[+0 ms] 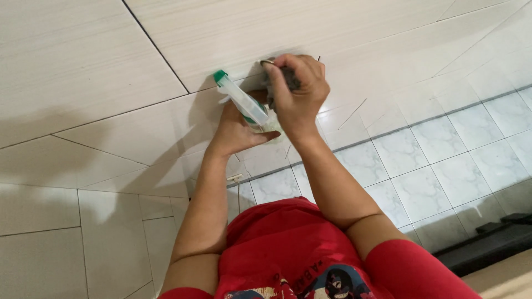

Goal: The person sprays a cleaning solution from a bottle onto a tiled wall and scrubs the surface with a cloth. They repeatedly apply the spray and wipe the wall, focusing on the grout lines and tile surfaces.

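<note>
The left hand (pixel 238 130) is pressed near the pale tiled wall (pixel 83 72), its fingers curled around the base of a clear plastic spray bottle (pixel 242 101) with a green tip. The bottle tilts, its green end pointing toward ten o'clock, and it sits a little above and left of the picture's middle. At two o'clock from that hand, touching it, the right hand (pixel 296 91) has its fingers closed tight on a dark grey wad (pixel 288 79) (a cloth or scrub pad, too bunched to tell which), held against the wall just above the bottle's body. A thin metal ring or hook shows at the top of this hand, at about eleven o'clock from its knuckles; what it belongs to cannot be made out.

Both forearms run down toward six o'clock, meeting a red shirt (pixel 288 243) with a printed figure. Toward four o'clock lies a floor of small white marbled tiles (pixel 438 166), and a dark step (pixel 487 246) sits near the lower right corner.
</note>
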